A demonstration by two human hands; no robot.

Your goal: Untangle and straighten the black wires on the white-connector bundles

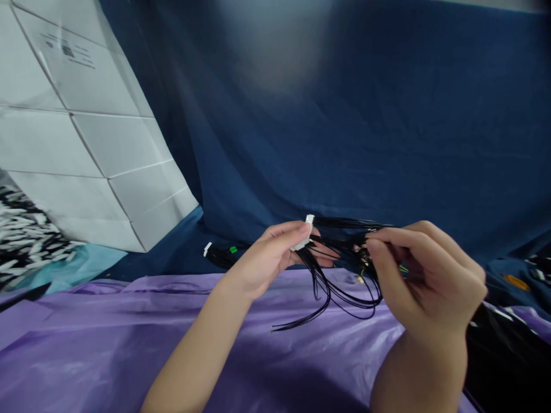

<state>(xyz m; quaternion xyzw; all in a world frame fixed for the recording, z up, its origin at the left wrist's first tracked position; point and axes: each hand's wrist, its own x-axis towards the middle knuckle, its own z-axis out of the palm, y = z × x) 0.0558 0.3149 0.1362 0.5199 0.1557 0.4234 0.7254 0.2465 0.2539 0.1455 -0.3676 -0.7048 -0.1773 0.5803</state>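
My left hand pinches a small white plastic connector between thumb and fingers. Thin black wires run from it and loop down over the purple sheet. My right hand is closed in a pinch on the wire ends just right of the connector, with small metal tips showing by its fingertips. Both hands hover above the purple sheet, close together.
A bundle of finished black wires with a white connector and a green mark lies behind my left hand. White cardboard boxes are stacked at the left. Blue cloth hangs behind. More black wires lie at the right.
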